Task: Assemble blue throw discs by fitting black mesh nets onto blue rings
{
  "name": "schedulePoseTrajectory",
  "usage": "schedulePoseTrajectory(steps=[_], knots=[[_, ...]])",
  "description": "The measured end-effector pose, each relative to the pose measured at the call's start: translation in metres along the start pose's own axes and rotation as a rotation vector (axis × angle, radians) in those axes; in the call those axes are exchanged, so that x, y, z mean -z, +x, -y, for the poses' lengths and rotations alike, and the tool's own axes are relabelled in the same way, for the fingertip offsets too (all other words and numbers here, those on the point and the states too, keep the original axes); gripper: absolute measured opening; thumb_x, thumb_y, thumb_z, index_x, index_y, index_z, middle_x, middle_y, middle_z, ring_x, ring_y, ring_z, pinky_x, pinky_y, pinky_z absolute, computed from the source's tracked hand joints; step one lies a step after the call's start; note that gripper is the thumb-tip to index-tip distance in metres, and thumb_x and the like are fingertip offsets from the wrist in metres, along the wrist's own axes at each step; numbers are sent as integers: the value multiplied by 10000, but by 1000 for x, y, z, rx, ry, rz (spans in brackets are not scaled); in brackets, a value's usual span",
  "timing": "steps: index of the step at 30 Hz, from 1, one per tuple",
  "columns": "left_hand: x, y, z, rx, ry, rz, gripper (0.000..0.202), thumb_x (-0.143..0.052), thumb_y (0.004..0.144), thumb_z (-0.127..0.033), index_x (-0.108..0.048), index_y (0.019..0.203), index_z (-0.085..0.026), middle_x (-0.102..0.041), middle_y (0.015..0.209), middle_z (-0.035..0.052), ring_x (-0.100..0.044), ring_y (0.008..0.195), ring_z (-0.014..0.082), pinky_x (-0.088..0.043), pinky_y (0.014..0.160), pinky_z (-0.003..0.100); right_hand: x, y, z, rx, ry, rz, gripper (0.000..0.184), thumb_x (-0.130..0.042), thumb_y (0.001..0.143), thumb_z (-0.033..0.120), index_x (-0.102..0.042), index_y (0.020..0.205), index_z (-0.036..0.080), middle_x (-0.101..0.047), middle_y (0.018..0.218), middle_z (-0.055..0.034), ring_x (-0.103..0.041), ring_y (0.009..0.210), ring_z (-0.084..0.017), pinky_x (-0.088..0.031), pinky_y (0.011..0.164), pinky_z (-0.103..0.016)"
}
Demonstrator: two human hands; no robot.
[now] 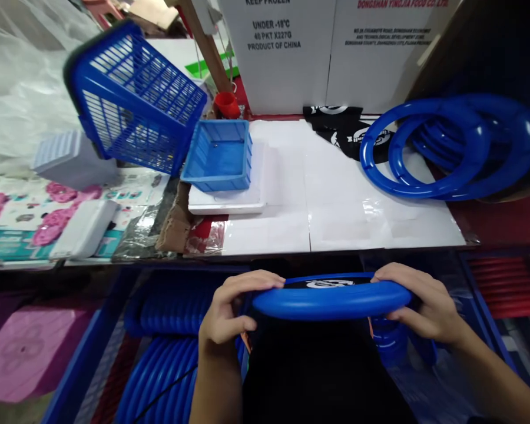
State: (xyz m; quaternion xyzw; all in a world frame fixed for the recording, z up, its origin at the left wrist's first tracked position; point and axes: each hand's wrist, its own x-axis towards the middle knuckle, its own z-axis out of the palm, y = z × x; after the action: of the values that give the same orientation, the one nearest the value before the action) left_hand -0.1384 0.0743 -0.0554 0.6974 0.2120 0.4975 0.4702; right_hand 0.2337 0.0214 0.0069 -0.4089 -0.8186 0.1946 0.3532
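I hold a blue ring [331, 299] with black printed fabric stretched across it, seen edge-on, low in front of the table edge. My left hand [229, 312] is closed round its left rim, thumb under and fingers over. My right hand [419, 303] is closed round the right rim the same way. Black fabric [318, 377] hangs down below the ring towards me.
A white-covered table [335, 206] lies ahead. Several loose blue rings [446, 147] are piled at its right. A small blue tray [218, 154] and a tipped blue basket [132, 94] sit to the left. White cartons [291, 53] stand behind. Stacked blue rings [168, 353] fill a crate below left.
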Motion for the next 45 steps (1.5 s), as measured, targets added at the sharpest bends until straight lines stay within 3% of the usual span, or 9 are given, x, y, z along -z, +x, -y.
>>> schedulePoseTrajectory(steps=[3, 6, 11, 18, 25, 30, 34, 39, 45], knots=[[-12, 17, -16, 14, 215, 212, 566, -816, 933, -544, -746, 1372, -194, -834, 1164, 171, -815, 1066, 317, -663, 951, 412, -6, 1, 4, 63, -71, 3, 399, -669, 1058, 495, -693, 1297, 176, -802, 1026, -114, -797, 913, -259, -671, 830, -359], [-23, 26, -26, -42, 323, 266, 596, -779, 977, -508, -667, 1463, -182, -819, 1228, 173, -802, 1141, 300, -647, 1009, 391, -9, 1, 6, 78, -80, -16, 405, -657, 1069, 474, -680, 1321, 158, -801, 1055, -125, -795, 944, -262, -670, 857, -373], [-39, 27, -30, -110, 446, 228, 498, -728, 1028, -444, -649, 1421, -148, -821, 1211, 161, -814, 1105, 268, -662, 963, 355, -13, 0, 8, 75, -51, 24, 409, -649, 1082, 430, -657, 1372, 142, -800, 1140, -143, -793, 1032, -262, -665, 901, -381], [-58, 16, -29, -193, 540, 109, 350, -677, 1056, -275, -683, 1361, -102, -819, 1185, 172, -807, 1057, 252, -657, 902, 360, -29, 1, 13, 102, -68, -41, 320, -668, 1071, 351, -678, 1310, 138, -798, 1070, -144, -780, 920, -262, -646, 789, -402], [-56, 15, -28, -209, 528, 70, 321, -672, 1049, -270, -712, 1312, -92, -830, 1130, 160, -816, 988, 236, -664, 863, 340, -39, -4, 18, 94, -115, -134, 315, -653, 1071, 350, -678, 1280, 115, -796, 1039, -150, -779, 880, -248, -642, 776, -381], [-52, 22, -38, -247, 507, 101, 336, -697, 1031, -231, -703, 1330, -77, -830, 1129, 166, -817, 1023, 243, -674, 868, 343, -26, 6, 21, 139, -178, -59, 330, -638, 1069, 361, -668, 1286, 113, -797, 1060, -153, -779, 925, -273, -618, 809, -430], [-51, 26, -50, -268, 480, 115, 339, -724, 1006, -174, -706, 1329, -71, -829, 1145, 169, -808, 1084, 249, -672, 898, 350, -17, 20, 39, 208, -297, 44, 372, -623, 1075, 361, -663, 1314, 77, -790, 1156, -189, -770, 1047, -304, -602, 891, -478], [-52, 28, -58, -268, 476, 163, 333, -744, 980, -151, -721, 1302, -67, -827, 1170, 170, -808, 1108, 265, -677, 916, 362, -24, 35, 65, 246, -376, 97, 367, -655, 1080, 374, -696, 1276, 66, -811, 1172, -162, -757, 1081, -288, -588, 905, -437], [-50, 26, -64, -203, 503, 146, 353, -741, 985, -135, -711, 1329, -60, -818, 1199, 174, -788, 1156, 255, -666, 980, 367, -37, 41, 70, 206, -375, 72, 343, -584, 1120, 355, -702, 1254, 62, -816, 1148, -138, -747, 1074, -279, -545, 889, -444]])
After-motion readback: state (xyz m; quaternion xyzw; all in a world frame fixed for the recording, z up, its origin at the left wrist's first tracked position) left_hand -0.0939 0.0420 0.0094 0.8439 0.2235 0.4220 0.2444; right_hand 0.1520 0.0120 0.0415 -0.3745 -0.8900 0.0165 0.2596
